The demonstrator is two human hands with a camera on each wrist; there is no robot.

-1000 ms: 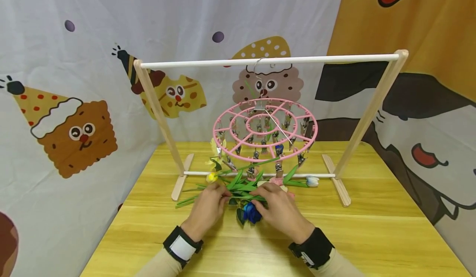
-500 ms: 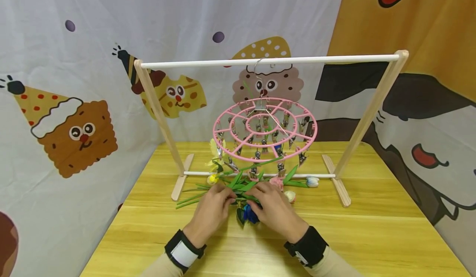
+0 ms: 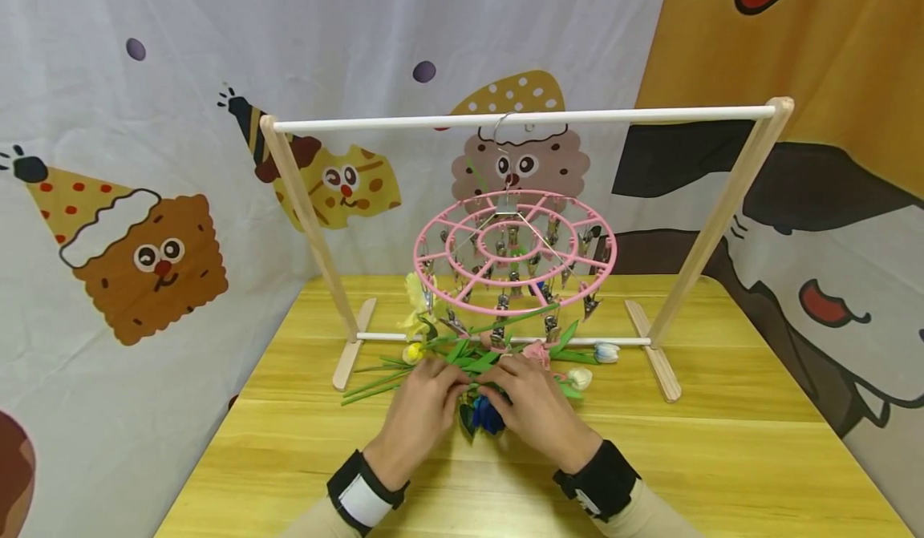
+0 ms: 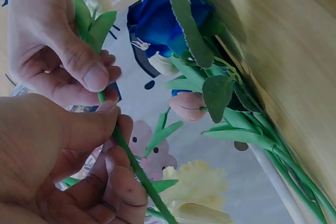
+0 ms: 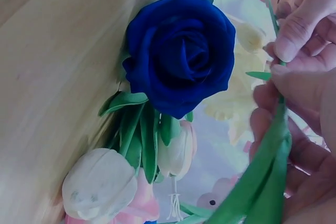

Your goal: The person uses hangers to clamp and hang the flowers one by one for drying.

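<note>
A wood-grained tabletop stretches under everything, backed by a cloth printed with cartoon biscuits and cheese in party hats. On the tabletop stands a rack with pale wooden legs and a white top bar, from which a round pink hanger with metal clips hangs. In front of it the left hand and the right hand come close together over loose flowers, and a green stem runs between them, thumb and fingers of each pinching it. Only the head view takes in the whole rack, and a blue-and-white tulip lying off to the right, yet there the hands mostly cover the stem. The left wrist view shows it plainly, slanting past both thumbs, with green leaves and a pale bud beyond the right hand's thumb. The right wrist view looks almost straight into a blue rose, with a white tulip lower down over the tabletop; in the head view the right hand hides part of that rose
</note>
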